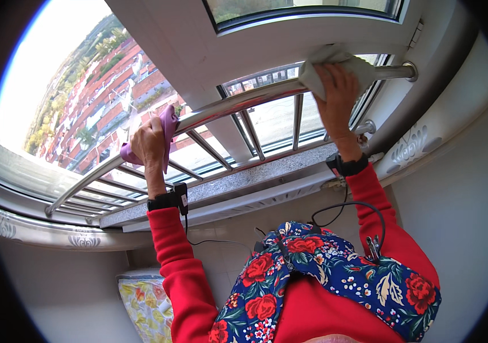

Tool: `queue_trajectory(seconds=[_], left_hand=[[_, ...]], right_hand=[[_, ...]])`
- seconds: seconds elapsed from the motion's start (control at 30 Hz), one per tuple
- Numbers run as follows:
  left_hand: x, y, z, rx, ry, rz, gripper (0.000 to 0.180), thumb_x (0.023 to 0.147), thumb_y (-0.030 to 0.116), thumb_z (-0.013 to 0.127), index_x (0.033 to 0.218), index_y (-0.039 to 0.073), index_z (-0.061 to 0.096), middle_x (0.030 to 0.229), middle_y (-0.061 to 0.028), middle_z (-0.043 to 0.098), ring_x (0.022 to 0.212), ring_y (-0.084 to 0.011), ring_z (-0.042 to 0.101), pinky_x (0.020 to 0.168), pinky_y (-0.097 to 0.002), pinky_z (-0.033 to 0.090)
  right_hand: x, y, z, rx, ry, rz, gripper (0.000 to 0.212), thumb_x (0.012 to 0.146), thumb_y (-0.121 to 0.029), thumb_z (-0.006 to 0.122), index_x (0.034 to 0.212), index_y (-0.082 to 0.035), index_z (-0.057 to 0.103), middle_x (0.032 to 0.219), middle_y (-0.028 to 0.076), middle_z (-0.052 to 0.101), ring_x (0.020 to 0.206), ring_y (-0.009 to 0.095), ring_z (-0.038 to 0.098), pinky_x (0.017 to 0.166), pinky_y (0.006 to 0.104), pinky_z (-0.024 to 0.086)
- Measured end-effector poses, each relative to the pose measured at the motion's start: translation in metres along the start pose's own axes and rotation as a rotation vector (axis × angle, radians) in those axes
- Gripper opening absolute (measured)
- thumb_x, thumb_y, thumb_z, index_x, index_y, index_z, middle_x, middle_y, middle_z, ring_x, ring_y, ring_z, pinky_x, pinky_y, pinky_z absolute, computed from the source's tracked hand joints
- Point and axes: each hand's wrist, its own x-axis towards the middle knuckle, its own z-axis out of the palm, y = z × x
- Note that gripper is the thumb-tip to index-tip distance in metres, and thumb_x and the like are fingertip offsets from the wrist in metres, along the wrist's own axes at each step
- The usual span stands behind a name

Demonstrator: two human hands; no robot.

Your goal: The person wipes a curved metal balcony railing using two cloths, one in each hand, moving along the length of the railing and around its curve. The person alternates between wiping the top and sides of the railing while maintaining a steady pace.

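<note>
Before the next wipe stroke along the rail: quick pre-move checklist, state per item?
1. Left hand on the purple cloth, cloth pressed to the steel top rail: ok.
2. Right hand on the grey cloth, cloth draped over the same rail: ok.
3. Rail between the two hands free of obstacles: ok.
4. Open window sash above the right hand; headroom for the stroke: cannot tell.
5. Wrist bands and their cables clear of the vertical bars: ok.
6. Rail already clean or still dirty: cannot tell.
</note>
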Motion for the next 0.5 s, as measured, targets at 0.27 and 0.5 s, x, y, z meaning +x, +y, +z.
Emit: queue_trajectory(seconds=[0.27, 0.5], left_hand=[[-0.002, 0.001, -0.001, 0.013, 0.09, 0.047, 0.056, 0.096, 0.045, 0.039, 0.076, 0.006, 0.075, 0.071, -0.0188, 0.068, 0.065, -0.0377, 0.065, 0.074, -0.0459, 0.045], [-0.003, 0.002, -0.001, -0.044, 0.071, -0.003, 0.058, 0.097, 0.043, 0.038, 0.074, 0.005, 0.074, 0.07, -0.0163, 0.069, 0.061, -0.0337, 0.063, 0.072, -0.0454, 0.045]], right_hand=[[0.009, -0.122, 0.003, 0.361, -0.299, -0.261, 0.076, 0.077, -0.054, 0.071, 0.139, -0.017, 0.049, 0.144, 0.01, 0.042, 0.135, 0.031, 0.036, 0.111, 0.0543, 0.022], [0.031, -0.075, 0.005, 0.632, -0.234, -0.108, 0.029, 0.094, -0.032, 0.062, 0.112, -0.01, 0.069, 0.111, 0.008, 0.069, 0.105, 0.026, 0.06, 0.095, 0.0419, 0.04]])
